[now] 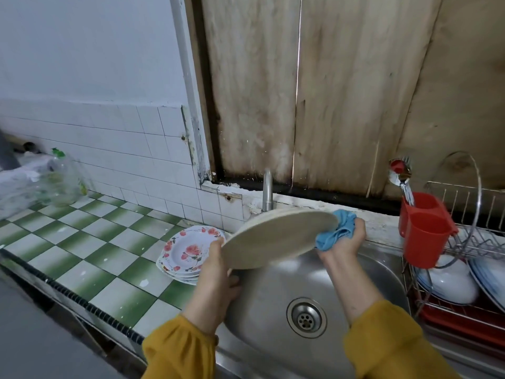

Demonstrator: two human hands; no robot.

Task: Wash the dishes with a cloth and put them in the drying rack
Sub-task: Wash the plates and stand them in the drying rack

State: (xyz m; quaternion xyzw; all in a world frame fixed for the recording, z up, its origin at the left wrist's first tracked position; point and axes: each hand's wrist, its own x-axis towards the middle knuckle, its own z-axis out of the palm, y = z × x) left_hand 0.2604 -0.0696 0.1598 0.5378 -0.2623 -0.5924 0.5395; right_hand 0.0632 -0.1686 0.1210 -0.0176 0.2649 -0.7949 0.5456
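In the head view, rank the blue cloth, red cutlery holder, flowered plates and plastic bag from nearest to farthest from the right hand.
1. blue cloth, gripped in the right hand.
2. red cutlery holder, to its right, at the rack.
3. flowered plates, left of the sink.
4. plastic bag, far left on the counter.

Soft even daylight, wide-angle bending at edges, slight motion blur throughout.
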